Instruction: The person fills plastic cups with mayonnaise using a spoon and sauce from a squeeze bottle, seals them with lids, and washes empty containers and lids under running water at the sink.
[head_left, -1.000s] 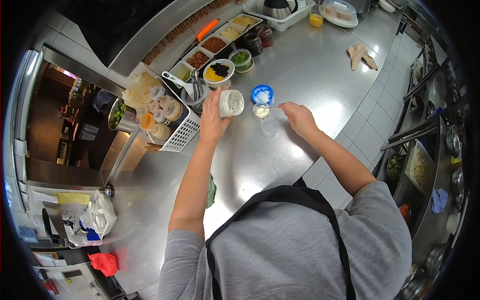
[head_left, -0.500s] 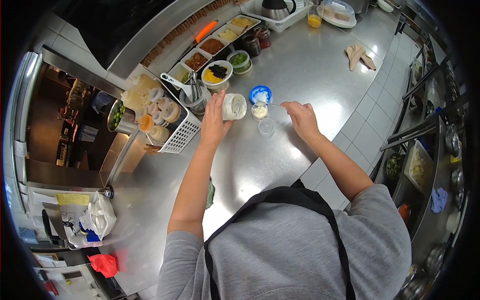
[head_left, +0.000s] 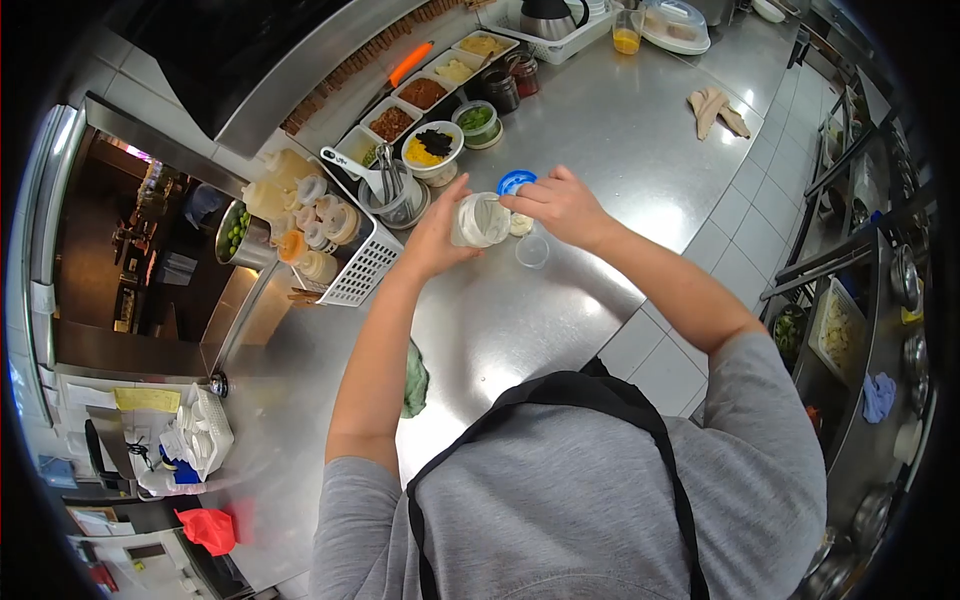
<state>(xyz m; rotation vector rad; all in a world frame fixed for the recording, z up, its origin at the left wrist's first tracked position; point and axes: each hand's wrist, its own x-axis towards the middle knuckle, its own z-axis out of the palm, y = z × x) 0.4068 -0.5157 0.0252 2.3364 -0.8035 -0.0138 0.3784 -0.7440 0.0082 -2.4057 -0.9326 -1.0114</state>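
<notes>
My left hand is wrapped round a clear jar with white, creamy contents, its mouth tilted toward my right hand. Fingers pinched, my right hand is at the jar's mouth, holding a thin spoon that hardly shows; its bowl is hidden. Just below these fingers stands a small clear cup with white cream, partly covered by the hand. An empty clear cup sits nearer to me. Behind the right fingers lies a blue lid with white smears.
To the left, a white basket holds squeeze bottles. Tubs of toppings and a container with tongs line the back. A beige cloth lies at the far right, a green cloth by my left forearm.
My right hand has moved left from the cream cup to the jar's mouth with the spoon. My left hand has tilted the jar and brought it slightly right and nearer to me.
</notes>
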